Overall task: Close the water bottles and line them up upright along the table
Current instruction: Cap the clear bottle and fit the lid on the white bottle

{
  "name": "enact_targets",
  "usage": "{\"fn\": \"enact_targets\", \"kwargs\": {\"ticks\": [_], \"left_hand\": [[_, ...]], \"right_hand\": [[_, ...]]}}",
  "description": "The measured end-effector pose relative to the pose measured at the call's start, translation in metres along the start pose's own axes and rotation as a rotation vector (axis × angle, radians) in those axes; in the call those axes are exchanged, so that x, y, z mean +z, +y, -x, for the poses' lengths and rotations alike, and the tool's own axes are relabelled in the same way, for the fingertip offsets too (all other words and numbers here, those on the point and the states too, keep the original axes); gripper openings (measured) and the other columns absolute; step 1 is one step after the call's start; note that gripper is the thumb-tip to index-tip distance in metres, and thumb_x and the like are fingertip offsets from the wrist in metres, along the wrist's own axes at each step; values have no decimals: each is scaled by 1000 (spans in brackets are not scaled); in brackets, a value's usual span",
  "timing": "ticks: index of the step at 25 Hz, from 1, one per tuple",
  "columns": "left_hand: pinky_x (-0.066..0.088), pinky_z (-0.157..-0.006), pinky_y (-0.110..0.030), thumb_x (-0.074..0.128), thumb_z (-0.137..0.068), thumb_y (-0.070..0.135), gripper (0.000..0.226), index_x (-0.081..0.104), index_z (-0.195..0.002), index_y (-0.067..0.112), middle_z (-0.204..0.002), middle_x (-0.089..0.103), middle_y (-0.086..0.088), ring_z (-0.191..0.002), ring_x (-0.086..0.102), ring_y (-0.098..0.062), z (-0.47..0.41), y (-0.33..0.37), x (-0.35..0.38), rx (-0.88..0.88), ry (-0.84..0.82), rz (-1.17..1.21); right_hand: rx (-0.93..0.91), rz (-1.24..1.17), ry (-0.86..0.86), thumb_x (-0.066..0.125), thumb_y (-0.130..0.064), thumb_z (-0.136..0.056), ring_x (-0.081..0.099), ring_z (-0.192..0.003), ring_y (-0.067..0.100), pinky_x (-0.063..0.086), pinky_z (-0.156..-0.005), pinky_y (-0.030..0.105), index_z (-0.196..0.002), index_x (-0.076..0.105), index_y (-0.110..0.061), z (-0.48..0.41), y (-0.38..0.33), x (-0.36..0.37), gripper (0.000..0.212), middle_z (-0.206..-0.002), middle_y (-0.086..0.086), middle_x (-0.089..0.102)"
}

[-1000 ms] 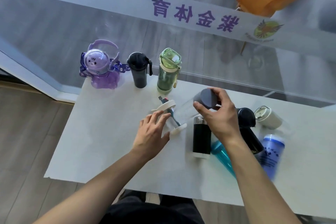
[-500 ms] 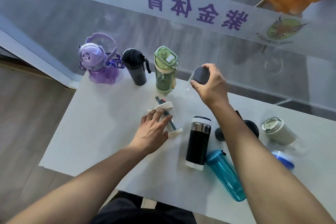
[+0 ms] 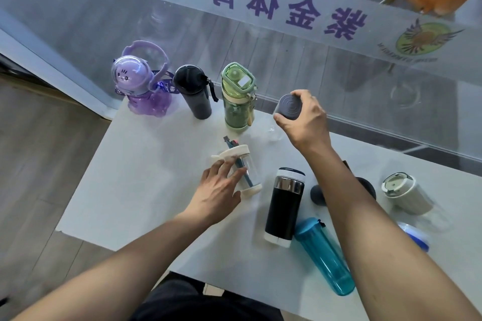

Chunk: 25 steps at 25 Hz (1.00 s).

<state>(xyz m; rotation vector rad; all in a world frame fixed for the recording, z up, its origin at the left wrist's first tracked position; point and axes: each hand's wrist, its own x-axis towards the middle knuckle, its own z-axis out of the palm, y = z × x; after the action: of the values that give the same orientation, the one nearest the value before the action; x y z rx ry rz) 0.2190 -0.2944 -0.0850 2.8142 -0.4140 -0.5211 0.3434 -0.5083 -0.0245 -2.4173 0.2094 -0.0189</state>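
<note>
Now the right hand (image 3: 303, 118) has carried the clear bottle with the grey cap (image 3: 289, 107) out from the middle of the table to the far edge, and sets it just to the right of the green bottle (image 3: 238, 96); its fingers are clamped round the cap, and the see-through body below is hard to make out, so I cannot tell whether the base is down yet. A second ago that bottle was nearer the black flask (image 3: 285, 206). By my judgement this makes it the fourth in the row: to the left of the green bottle stand the dark tumbler (image 3: 194, 91) and, beyond that, the purple bottle (image 3: 142, 86), all upright and capped.

The left hand (image 3: 217, 190) has barely shifted; its fingers are spread and laid over the small clear bottle with cream ends (image 3: 241, 171), which lies on its side in front of the green bottle, not lifted. It looks next in line.

Well right of the green bottle the far edge of the table (image 3: 391, 164) is bare, so the row has room to grow that way, though the edge falls straight to the floor beside the glass wall (image 3: 156, 15), and a shove would tip a bottle over. Nearer the person from the green bottle, the black flask stands, the blue bottle (image 3: 326, 255) lies flat, and the white cup (image 3: 404, 195) sits further right
</note>
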Motion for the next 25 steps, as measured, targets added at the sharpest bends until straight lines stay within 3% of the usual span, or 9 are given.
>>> {"fn": "enact_targets", "kwargs": {"ticks": [5,8,11,13,17,25], "left_hand": [[32,-110,-44,58,-87,34,61,40,-144,30,-160,24,-2,-141,27,-32,0,-2,-2,2,-3,-7],[33,-109,-45,58,-87,34,60,40,-144,30,-159,26,-2,-141,28,-33,2,-5,-3,2,-6,-4],[35,-106,-45,60,-84,33,58,43,-140,30,-156,34,-3,-137,35,-33,5,-7,-3,-6,16,-3],[35,-105,-45,62,-81,32,58,47,-137,29,-152,40,-4,-134,39,-34,11,-10,-3,-51,47,-1],[34,-105,-46,66,-80,29,56,52,-135,27,-148,47,-7,-131,43,-36,26,-27,-8,-127,87,-3],[35,-103,-46,61,-84,28,45,55,-128,27,-142,50,-3,-126,46,-33,67,-55,-19,-203,155,14]], "right_hand": [[5,27,-36,82,-43,-75,58,-108,28,49,-93,37,-132,51,-22,3,-2,0,68,-117,6,57],[-42,97,62,80,-47,-76,53,-115,30,45,-100,38,-140,48,-21,14,-10,-6,76,-128,10,52],[-239,163,204,72,-39,-83,52,-110,28,42,-100,35,-138,51,-14,45,-28,1,64,-122,10,54],[-276,134,107,67,-37,-87,54,-109,28,46,-98,37,-136,53,-14,74,-35,23,56,-121,10,56],[6,187,-302,61,-52,-90,51,-122,33,43,-103,42,-142,44,-20,95,-33,73,63,-131,12,52],[359,276,-509,70,-76,-66,49,-130,37,41,-105,44,-139,39,-16,62,-39,135,99,-137,14,49]]}}
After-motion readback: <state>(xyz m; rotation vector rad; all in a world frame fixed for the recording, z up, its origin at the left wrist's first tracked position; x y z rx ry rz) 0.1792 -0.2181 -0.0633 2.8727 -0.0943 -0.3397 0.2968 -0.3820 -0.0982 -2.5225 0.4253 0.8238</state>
